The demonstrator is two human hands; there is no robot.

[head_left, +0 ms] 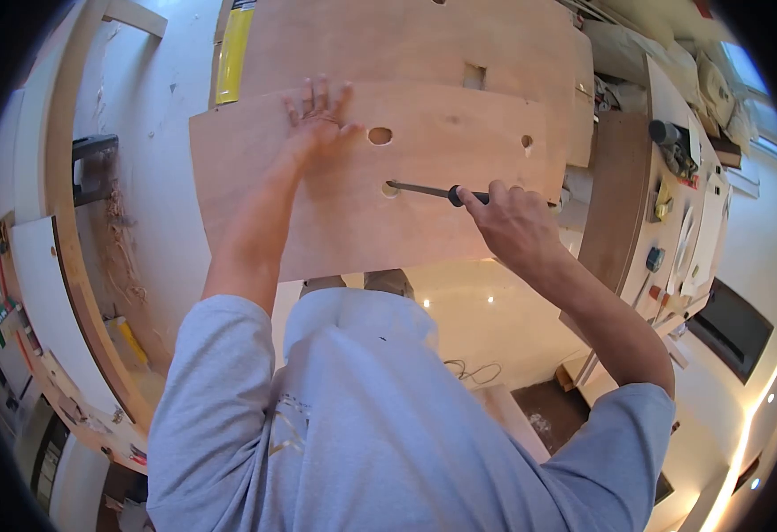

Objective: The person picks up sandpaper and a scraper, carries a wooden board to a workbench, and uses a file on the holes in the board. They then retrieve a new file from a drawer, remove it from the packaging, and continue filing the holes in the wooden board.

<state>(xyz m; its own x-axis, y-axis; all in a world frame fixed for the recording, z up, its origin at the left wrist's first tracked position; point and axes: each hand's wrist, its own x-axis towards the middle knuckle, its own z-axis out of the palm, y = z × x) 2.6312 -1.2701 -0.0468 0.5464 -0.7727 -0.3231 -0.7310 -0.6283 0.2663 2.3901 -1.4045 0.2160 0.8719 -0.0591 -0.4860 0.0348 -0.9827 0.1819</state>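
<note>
Grey shirt [362, 417] nearest; beyond it the right hand [514, 226] is clenched round the handle of a slim tool [424, 191] (file or screwdriver, cannot be told), its tip set in a hole [390, 189] of the plywood panel [335, 222]. Panel is judged thin, light, stiff-ish but prob. springy, smooth-faced, so liable to slide; best gripped at the edges w/ both hands. Farther on, the left hand [319, 115] is spread flat, grasping nothing, pressed on the panel near a second hole [380, 136]; a second panel [388, 44] lies behind.
</note>
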